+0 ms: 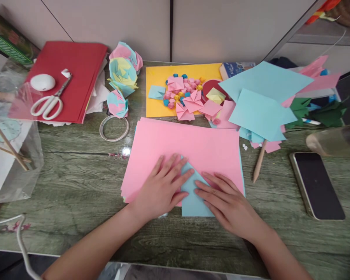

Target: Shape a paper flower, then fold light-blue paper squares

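Note:
A light blue sheet of paper, folded along a slanted edge, lies over the near part of a stack of pink paper. My left hand is flat with fingers apart; its fingertips touch the blue sheet's left side and the pink stack. From the right, my right hand rests with outstretched fingers on the sheet's slanted edge. Neither hand grips anything. Part of the blue sheet is hidden under the fingers.
White-handled scissors and a white case lie on red paper. A tape roll sits beside folded paper flowers. Yellow paper bears small folded pieces. Blue sheets, a wooden stick and a phone are rightward.

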Tool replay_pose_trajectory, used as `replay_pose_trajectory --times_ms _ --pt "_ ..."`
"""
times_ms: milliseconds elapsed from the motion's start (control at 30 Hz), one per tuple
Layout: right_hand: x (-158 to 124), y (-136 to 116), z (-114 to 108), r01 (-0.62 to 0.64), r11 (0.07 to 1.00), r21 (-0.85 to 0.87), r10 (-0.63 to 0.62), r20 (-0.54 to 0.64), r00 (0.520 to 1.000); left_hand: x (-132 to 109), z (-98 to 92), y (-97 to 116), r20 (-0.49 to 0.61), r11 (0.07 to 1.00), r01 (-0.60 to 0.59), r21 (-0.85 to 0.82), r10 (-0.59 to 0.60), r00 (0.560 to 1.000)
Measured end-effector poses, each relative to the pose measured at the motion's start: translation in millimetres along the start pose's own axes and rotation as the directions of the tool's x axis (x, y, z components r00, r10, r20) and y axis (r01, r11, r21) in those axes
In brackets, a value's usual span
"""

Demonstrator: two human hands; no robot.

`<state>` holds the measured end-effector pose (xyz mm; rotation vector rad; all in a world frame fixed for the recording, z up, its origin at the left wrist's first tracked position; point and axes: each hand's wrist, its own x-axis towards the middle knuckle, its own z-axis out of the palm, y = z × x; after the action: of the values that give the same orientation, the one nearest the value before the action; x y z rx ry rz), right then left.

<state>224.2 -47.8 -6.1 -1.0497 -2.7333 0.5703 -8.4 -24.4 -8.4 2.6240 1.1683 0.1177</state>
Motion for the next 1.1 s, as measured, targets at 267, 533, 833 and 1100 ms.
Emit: replay_pose_trajectory --times_ms 267,533,833,1100 --pt "-1.4 1.3 1.7 -0.007 1.0 0.007 0.007 -0.007 1.0 -0.2 -0.5 -1.1 0.012 1.0 -0.001 0.01 0.001 1.0" --pt "-0.7 0.2 0.5 -0.009 1.0 0.003 0.009 -0.007 1.0 -0.3 -0.8 -1.1 0.002 1.0 0.012 -0.005 -0.012 1.0" --pt "0.8 -0.2 0.1 -0.013 1.0 0.01 0.013 -0.014 1.0 0.0 -0.9 -1.2 0.002 0.999 0.034 -0.009 -0.034 0.999" --pt "1.2 0.0 1.1 -0.022 0.999 0.035 0.023 -0.036 0.999 -1.3 -1.2 -0.8 -0.005 0.998 0.056 0.007 -0.056 0.998"
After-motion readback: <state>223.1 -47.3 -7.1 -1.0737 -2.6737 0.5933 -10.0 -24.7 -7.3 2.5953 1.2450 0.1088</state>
